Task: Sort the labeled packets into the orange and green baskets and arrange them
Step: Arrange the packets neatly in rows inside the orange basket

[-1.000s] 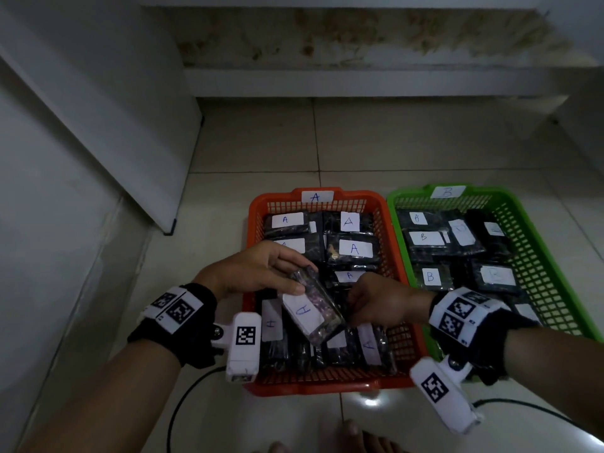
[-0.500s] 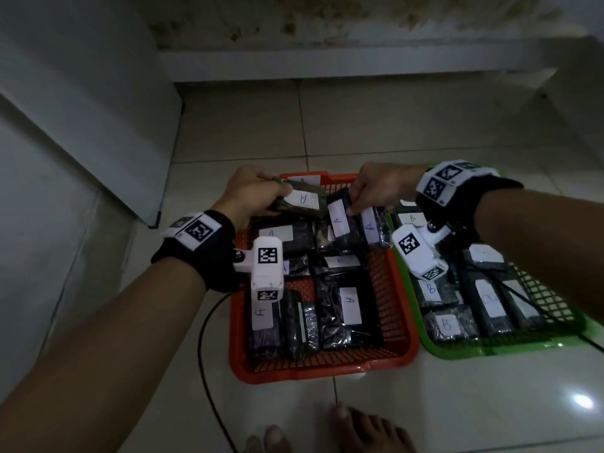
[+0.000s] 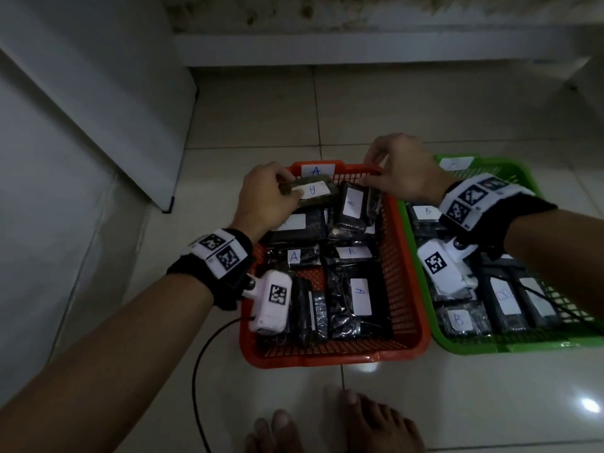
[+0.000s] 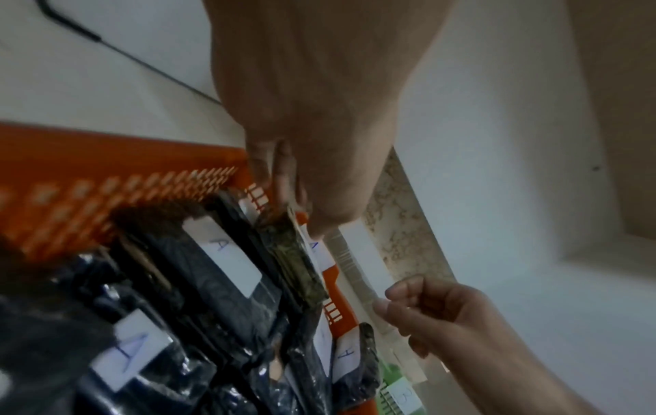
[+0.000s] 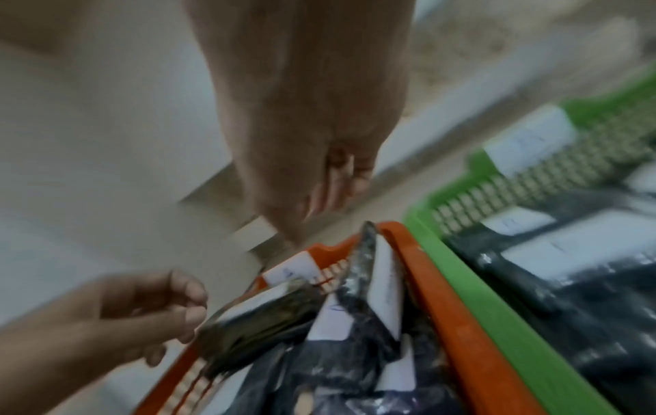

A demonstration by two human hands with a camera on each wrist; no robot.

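We're both hands deep at the far end of the orange basket (image 3: 408, 279) here. Our left hand (image 3: 264, 197) grips an olive-toned packet (image 3: 322, 191), thumb on top by its white A label, fingers curled round its near end, and it sits tilted up against the far wall, just under the basket's own A tag (image 3: 315, 171). From the left wrist view that packet (image 4: 298, 258) stands on edge, wedged between the wall and a black A packet (image 4: 220, 269) beside it.

Our right hand (image 3: 397, 173) hangs just to the right of that, over the far right corner, fingers curled loosely. Below its fingertips a dark packet (image 3: 354, 204) stands upright, but whether we pinch its top edge or only hover, we cannot tell; the right wrist view is too blurred. The green basket (image 3: 519, 346) lies off under our right wrist, B packets (image 3: 459, 320) lying inside it.

Now the danger, as we judge it: that olive packet is propped, not seated. Let go early and it may tip back onto the row nearer our wrists, or hide a label. The upright dark one could topple the same way if our right hand leaves it unsupported. And these glossy wrappers look slick, so a light pinch may slip.
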